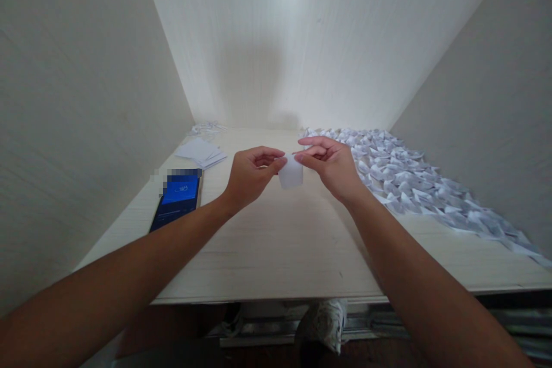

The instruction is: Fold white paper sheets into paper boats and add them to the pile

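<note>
A small white piece of paper (291,175) hangs over the middle of the table, held by its upper corners. My left hand (257,169) pinches its upper left corner between thumb and forefinger. At the upper right corner, my right hand (330,162) grips it with the thumb, its forefinger stretched out above. Whether the sheet is folded I cannot tell. Beyond my left hand lies a stack of white paper sheets (200,150). To the right of my right hand spreads a large heap of small folded white paper pieces (401,175).
A smartphone (179,198) with a lit blue screen lies at the left, partly behind my left forearm. Thin white paper scraps (209,126) sit in the back left corner. Panels enclose the pale wooden table (276,264) at the left, back and right.
</note>
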{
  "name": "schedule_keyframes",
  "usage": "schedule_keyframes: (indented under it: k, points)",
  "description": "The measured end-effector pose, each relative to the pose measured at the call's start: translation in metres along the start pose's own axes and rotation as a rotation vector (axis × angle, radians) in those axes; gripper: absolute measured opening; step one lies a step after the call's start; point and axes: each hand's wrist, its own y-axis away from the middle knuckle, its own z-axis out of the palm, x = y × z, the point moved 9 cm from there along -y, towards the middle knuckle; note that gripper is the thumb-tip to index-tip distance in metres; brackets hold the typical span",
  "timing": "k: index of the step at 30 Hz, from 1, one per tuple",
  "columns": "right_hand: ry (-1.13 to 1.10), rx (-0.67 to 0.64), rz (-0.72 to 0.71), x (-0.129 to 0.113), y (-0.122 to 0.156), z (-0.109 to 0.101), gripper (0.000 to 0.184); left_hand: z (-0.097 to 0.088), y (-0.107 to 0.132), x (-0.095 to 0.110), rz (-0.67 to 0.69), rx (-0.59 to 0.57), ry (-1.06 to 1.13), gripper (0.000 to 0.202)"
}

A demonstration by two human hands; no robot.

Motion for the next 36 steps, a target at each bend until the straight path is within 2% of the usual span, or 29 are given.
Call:
schedule_keyframes:
  k: [5, 11, 15, 22, 30, 36]
  points:
    - [0.176, -0.019, -0.124, -0.01, 0.003, 0.004, 0.028, 0.007, 0.001, 0.007, 0.096, -0.067, -0.099, 0.021]
    - [0.422, -0.026, -0.274, -0.026, 0.013, 0.01, 0.028, 0.009, 0.008, 0.038, 0.395, -0.048, -0.388, 0.016]
    - [0.518, -0.016, -0.319, -0.03, 0.015, 0.012, 0.024, 0.009, 0.014, 0.047, 0.49, -0.008, -0.427, 0.017]
    - [0.573, -0.018, -0.352, -0.027, 0.014, 0.013, 0.027, 0.009, 0.01, 0.035, 0.45, -0.042, -0.449, 0.017]
    - [0.701, -0.043, -0.416, -0.038, 0.02, 0.02, 0.024, 0.014, 0.015, 0.041, 0.512, -0.07, -0.465, 0.02]
    - [0.661, -0.083, -0.361, -0.023, 0.013, 0.017, 0.026, 0.009, 0.013, 0.028, 0.406, -0.027, -0.375, 0.017]
